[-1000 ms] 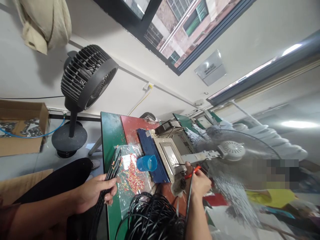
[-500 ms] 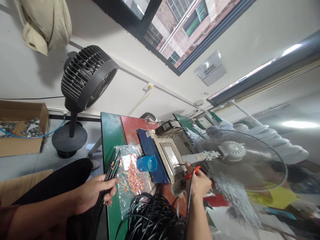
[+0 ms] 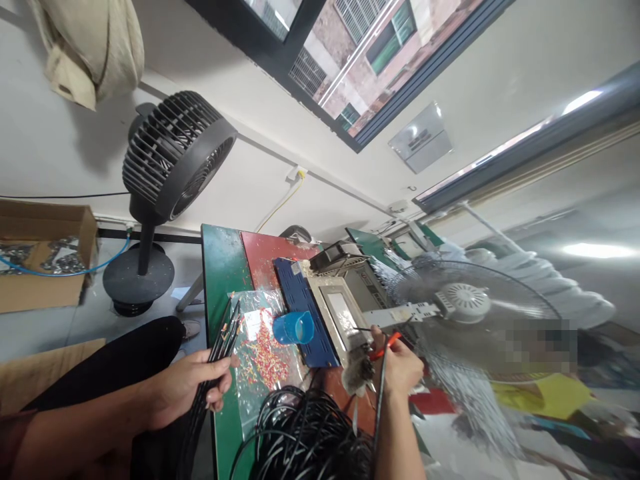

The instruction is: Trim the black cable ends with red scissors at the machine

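Blue cup (image 3: 293, 327), one, just beside a blue-and-beige device (image 3: 327, 300). Left of the cup: black cable bundle (image 3: 226, 343), fingers of the left hand (image 3: 187, 383) clamped round it. Right of the cup: right hand (image 3: 401, 368), fingers closed on an orange-handled tool (image 3: 392, 341); single black cable (image 3: 381, 393) running along the same hand, its exact hold unclear. Left of and below the cup: clear bag (image 3: 249, 410), red and yellow bits (image 3: 270, 358). Lower still: tangled black coil (image 3: 305, 437).
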### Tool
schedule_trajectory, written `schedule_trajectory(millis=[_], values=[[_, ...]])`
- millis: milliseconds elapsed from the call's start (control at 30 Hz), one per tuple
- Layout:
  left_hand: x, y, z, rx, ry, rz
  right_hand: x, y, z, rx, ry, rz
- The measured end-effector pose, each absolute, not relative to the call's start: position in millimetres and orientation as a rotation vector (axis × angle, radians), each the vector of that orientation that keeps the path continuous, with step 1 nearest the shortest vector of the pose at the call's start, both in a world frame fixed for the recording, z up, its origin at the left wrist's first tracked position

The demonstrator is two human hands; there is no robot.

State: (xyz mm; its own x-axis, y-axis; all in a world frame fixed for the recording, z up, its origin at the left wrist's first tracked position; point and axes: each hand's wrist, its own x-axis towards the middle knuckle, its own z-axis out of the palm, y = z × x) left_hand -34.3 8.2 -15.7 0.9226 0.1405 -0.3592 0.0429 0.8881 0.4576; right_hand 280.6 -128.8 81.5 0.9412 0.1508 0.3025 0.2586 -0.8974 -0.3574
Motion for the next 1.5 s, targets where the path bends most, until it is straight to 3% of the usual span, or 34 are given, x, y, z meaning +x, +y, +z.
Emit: schedule_trajectory(millis=[933,1500], values=[[-33,9,-16,0.485,0.387,0.06,281,-123,86,-2.794,-0.42,-0.269],[-40,6,-11,0.488,0.345,0.077,244,-128,85,-2.187,-0.408,-0.152]])
